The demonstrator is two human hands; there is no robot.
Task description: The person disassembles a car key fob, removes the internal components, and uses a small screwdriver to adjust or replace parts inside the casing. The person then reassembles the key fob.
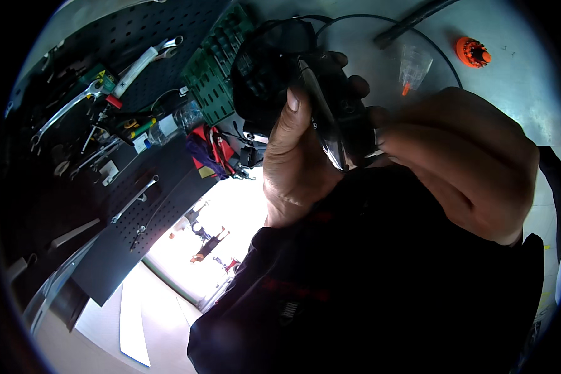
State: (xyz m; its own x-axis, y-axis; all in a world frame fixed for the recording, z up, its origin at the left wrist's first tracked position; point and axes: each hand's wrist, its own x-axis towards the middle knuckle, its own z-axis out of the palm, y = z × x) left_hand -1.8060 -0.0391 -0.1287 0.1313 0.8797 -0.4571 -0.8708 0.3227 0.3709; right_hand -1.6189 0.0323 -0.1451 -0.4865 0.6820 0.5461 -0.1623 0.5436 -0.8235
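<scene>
My left hand (pixel 296 162) is wrapped round a black hand-sized device (pixel 340 93) with a shiny silver edge. Its thumb lies along the near side and its fingertips show on the far side. What kind of device it is I cannot make out. My right hand (pixel 467 156) is closed at the device's right edge, its fingertips pinched together by a small bright spot. Whatever sits between those fingers is hidden. Dark cloth (pixel 380 274) fills the view below both hands.
Behind the device are a black strap-like bundle (pixel 268 68) and a green perforated rack (pixel 212 81) of tools. An orange bit holder (pixel 474 52), a clear cone-shaped container (pixel 414 65) and a black rod (pixel 411 25) lie on the grey surface. Wrenches (pixel 68 115) hang left; a person (pixel 209 244) appears far off.
</scene>
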